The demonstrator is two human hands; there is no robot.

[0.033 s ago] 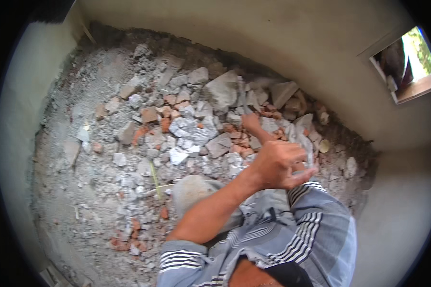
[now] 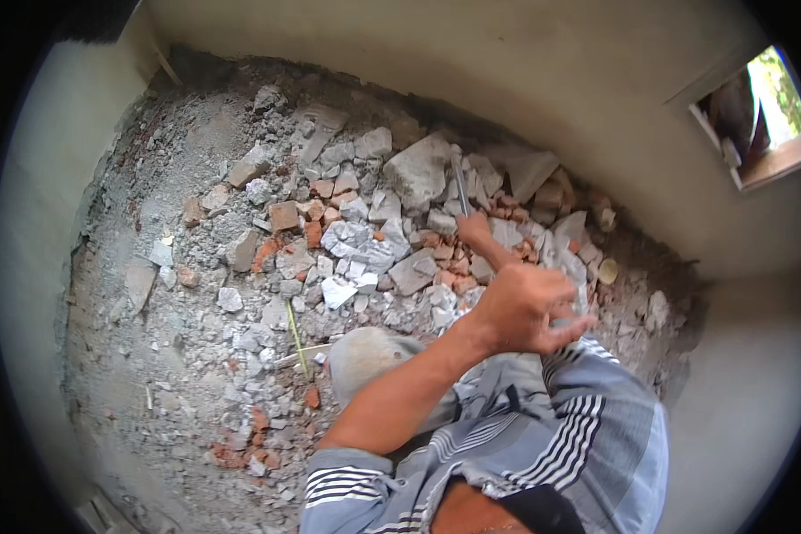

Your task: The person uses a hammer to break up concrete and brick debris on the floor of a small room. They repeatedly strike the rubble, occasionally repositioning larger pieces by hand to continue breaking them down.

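My right hand (image 2: pixel 477 230) is closed around the lower end of a slim grey rod-like tool (image 2: pixel 461 187). It slants up toward the far wall beside a large pale chunk of concrete (image 2: pixel 420 169); its dusty far end is too unclear to tell the kind of tool. My left hand (image 2: pixel 532 307) is raised across my body in front of the right forearm, partly hiding it. Its fingers are bent, the thumb stands apart from them, and nothing shows in the gap. Whether it touches the right forearm I cannot tell. Broken red brick pieces (image 2: pixel 455 262) lie around the right hand.
Grey rubble and dust (image 2: pixel 196 356) cover the floor. My knee (image 2: pixel 365 360) is at the centre, beside a thin yellow-green strip (image 2: pixel 295 334). Plain walls (image 2: pixel 543 80) enclose the far and right sides, with a small window opening (image 2: pixel 756 120) at the upper right.
The whole view has shifted slightly, and the tool looks sharper. Both hands keep about the same place over the rubble.
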